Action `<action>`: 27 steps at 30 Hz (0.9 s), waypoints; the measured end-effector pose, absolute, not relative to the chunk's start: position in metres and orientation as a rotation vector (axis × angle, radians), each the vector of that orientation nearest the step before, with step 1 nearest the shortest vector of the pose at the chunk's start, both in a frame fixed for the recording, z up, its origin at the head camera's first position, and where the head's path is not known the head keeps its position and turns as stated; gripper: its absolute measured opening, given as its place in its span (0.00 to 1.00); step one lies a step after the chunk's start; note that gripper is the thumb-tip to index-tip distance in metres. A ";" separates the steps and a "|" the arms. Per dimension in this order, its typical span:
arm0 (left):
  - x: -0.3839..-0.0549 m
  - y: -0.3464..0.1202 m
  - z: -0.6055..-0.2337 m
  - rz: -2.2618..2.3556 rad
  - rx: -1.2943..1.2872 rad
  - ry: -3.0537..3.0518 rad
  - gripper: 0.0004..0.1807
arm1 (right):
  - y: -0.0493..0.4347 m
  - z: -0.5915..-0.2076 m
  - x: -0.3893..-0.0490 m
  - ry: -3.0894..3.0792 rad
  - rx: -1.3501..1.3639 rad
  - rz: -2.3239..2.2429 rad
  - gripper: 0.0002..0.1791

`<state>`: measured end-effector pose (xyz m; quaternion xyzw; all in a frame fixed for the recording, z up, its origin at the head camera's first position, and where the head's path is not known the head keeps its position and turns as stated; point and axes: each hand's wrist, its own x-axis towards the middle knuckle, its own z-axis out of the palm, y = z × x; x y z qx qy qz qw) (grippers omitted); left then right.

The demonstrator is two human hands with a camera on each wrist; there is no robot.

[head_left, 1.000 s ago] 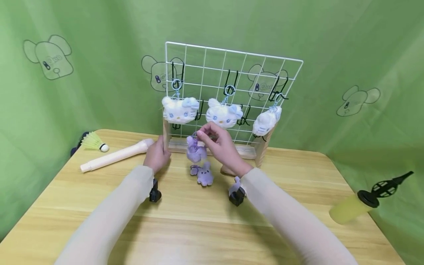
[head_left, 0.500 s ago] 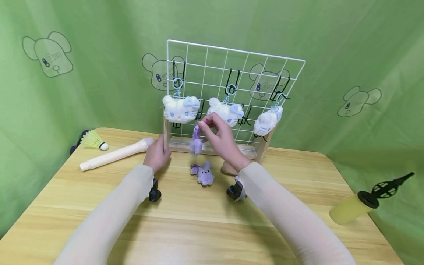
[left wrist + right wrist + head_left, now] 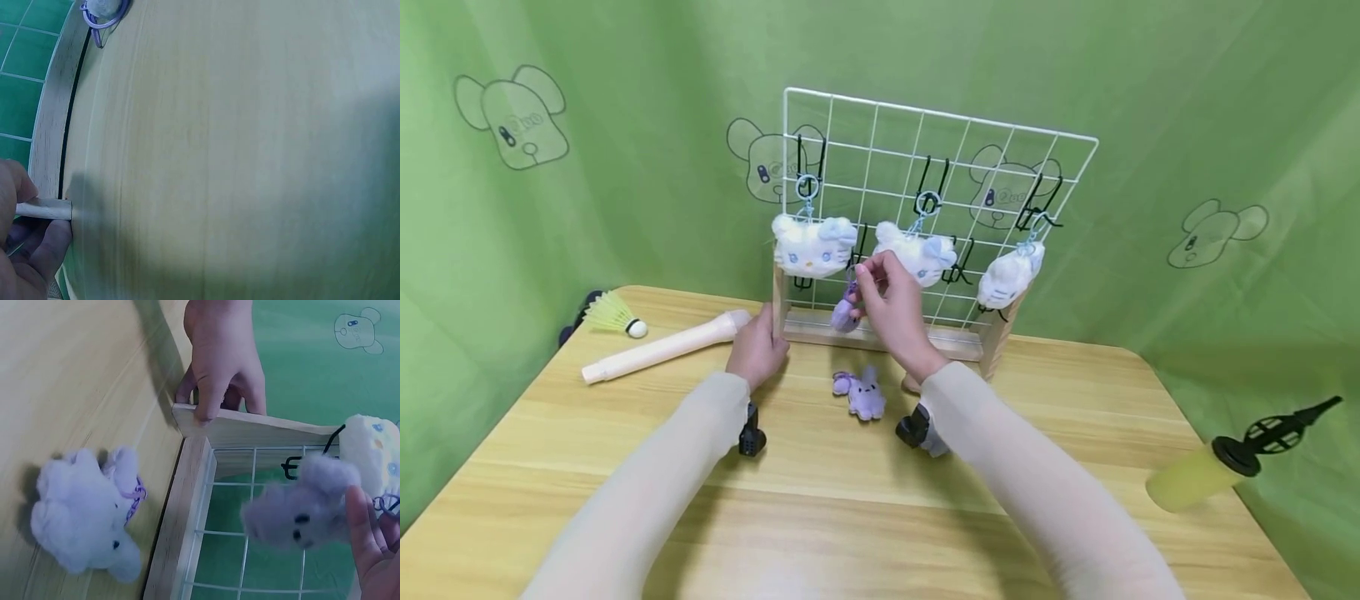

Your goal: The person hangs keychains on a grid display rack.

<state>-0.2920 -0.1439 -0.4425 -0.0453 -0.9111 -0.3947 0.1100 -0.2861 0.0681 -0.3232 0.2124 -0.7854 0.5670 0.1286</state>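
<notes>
My right hand (image 3: 895, 304) pinches the ring of a purple plush keychain (image 3: 845, 317). The plush dangles in front of a white wire grid rack (image 3: 872, 167), below the left and middle of three white cat plush keychains (image 3: 815, 247). In the right wrist view, the held plush (image 3: 300, 506) has dark eyes and hangs beside my fingers (image 3: 359, 525). My left hand (image 3: 758, 346) grips the rack's wooden side post (image 3: 780, 292) near its base. A second purple plush keychain (image 3: 867, 398) lies on the table before the rack. A third lavender plush (image 3: 936, 446) is partly hidden by my right wrist.
Black hooks (image 3: 957, 262) stick out from the grid, the upper ones bearing the cat plushes. To the left lie a pale pink tube (image 3: 658, 348) and a yellow shuttlecock (image 3: 613, 314). A yellow pump with a black top (image 3: 1195, 475) stands near the table's right edge.
My right hand has raised the purple plush keychain from just above the table toward the lower hooks. The plush has turned on its ring. My left hand keeps holding the post.
</notes>
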 end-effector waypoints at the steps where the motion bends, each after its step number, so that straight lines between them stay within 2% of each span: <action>1: -0.292 -0.144 -0.442 -1.159 -0.134 -2.677 0.26 | 0.067 -0.324 -0.287 -2.285 0.610 1.638 0.09; 19: -0.291 -0.143 -0.441 -1.160 -0.126 -2.685 0.27 | 0.057 -0.318 -0.291 -2.494 0.466 1.280 0.07; 27: -0.291 -0.144 -0.442 -1.189 -0.125 -2.695 0.29 | 0.059 -0.316 -0.292 -2.562 0.462 1.272 0.09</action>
